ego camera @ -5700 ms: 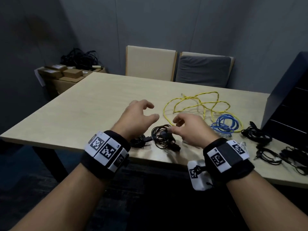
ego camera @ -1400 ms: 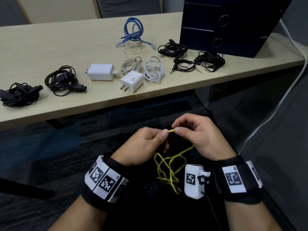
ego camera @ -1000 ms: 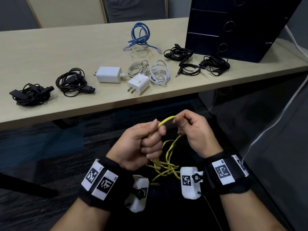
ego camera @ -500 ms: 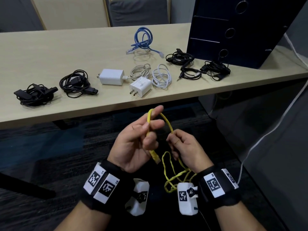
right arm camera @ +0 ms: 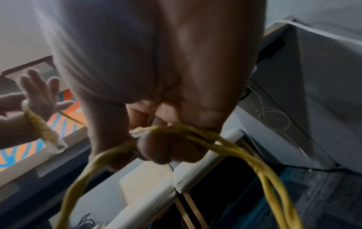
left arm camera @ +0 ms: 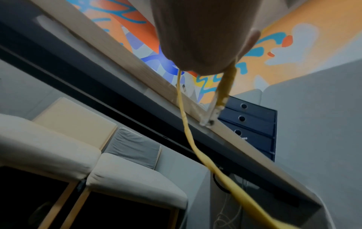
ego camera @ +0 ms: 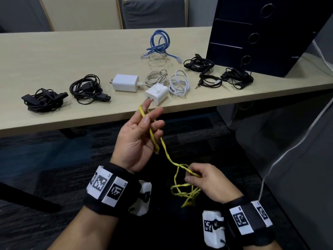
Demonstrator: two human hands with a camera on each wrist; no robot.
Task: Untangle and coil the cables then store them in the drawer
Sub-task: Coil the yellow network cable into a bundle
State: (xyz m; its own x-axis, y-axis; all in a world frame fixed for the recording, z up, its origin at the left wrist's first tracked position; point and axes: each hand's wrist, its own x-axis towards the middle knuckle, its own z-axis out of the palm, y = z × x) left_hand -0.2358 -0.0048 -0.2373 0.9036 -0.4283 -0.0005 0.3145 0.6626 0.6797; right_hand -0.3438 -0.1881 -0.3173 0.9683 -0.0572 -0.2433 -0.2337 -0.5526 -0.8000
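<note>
Nearest, low right: right hand (ego camera: 209, 183) pinches a tangled bunch of the thin yellow network cable (ego camera: 166, 152), fingers curled round several twisted strands; loose loops hang below it. The right wrist view confirms strands gripped under the fingertips.

Just beyond, left hand (ego camera: 140, 136) is raised palm-up in front of the table edge, fingers spread and mostly straight. The cable runs over the top of the fingers as one loop; its clear plug end hangs beside the palm. Hand reads as relaxed, carrying the loop rather than clamping it.

On the light wooden table (ego camera: 54, 56), left to right: two black cable bundles (ego camera: 43, 99) (ego camera: 86, 89), two white wall chargers (ego camera: 126, 83) (ego camera: 156, 92), two white coiled cables (ego camera: 156, 78) (ego camera: 179, 83), more black cables (ego camera: 198, 63) at right. Farther back, a blue coiled network cable (ego camera: 160, 42). Far right, a dark blue drawer unit (ego camera: 252, 33), all visible drawers closed.

Progress, as judged: most cables look already coiled. The yellow one is at its first wrap, tangle unresolved. Nothing is stored yet, so all stowing remains.

Against half a second earlier: left hand has lifted and opened from a closed finger grip; right hand has dropped lower and away, drawing the cable out between them.
</note>
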